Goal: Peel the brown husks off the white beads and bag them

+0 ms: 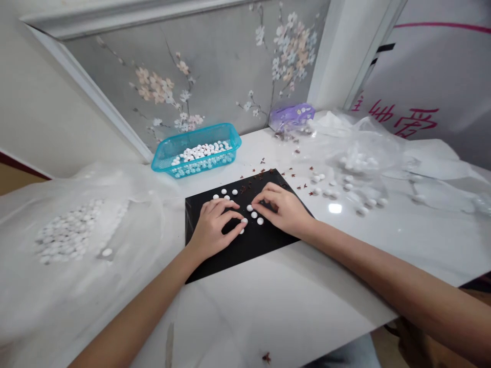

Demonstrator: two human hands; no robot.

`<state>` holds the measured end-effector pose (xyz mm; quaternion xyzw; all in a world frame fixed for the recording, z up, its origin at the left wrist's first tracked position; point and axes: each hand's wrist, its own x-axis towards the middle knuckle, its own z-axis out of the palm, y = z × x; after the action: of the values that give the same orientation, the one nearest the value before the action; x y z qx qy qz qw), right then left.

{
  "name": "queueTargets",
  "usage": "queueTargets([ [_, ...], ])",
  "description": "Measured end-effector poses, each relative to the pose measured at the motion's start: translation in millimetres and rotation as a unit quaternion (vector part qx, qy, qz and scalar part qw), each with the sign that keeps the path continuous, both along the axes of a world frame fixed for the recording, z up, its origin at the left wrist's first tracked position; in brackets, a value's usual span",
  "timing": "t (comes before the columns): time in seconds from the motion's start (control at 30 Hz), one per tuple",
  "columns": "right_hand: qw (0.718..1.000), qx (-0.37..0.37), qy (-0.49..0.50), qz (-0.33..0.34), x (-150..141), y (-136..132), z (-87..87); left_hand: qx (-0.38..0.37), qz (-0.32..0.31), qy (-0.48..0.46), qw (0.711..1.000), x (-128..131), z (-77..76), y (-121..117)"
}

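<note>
Looks partway tbh: your left grip (211, 226) and right grip (283, 207) each pinch a white piece (244, 221) on the black board (261, 238), part-filled basket (207, 137) behind it, loads left on plastic (136, 250) to its left.

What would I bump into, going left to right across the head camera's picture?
Big pile of white pieces → left hand → right hand → crumpled plastic at right.

I see a translucent plastic basket (164, 161), a glossy tabletop (245, 306), smooth white pieces (260, 221) and crinkled plastic film (378, 135).
</note>
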<state>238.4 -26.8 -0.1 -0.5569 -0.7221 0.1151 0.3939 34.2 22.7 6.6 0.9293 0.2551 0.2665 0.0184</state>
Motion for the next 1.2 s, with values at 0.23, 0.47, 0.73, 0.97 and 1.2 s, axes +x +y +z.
queueTargets([
  [0.23, 0.996, 0.003, -0.072, 0.051, -12, -3, -10.2, -0.170, -0.020, -0.019, 0.985, 2, -3.0, 12],
  [0.47, 0.996, 0.007, -0.080, 0.049, -13, -2, -14.5, -0.216, 0.010, -0.079, 0.973, 3, -6.1, 14],
  [0.73, 0.999, -0.008, -0.018, -0.042, -13, -2, -11.5, -0.171, 0.034, -0.098, 0.980, 3, -8.3, 14],
  [0.97, 0.999, -0.003, -0.008, -0.052, -13, -3, -11.2, -0.189, 0.039, -0.158, 0.968, 0, -1.6, 11],
  [1.2, 0.999, 0.022, -0.001, -0.032, -13, -4, -12.0, -0.138, 0.001, -0.069, 0.988, 2, 3.2, 4],
])
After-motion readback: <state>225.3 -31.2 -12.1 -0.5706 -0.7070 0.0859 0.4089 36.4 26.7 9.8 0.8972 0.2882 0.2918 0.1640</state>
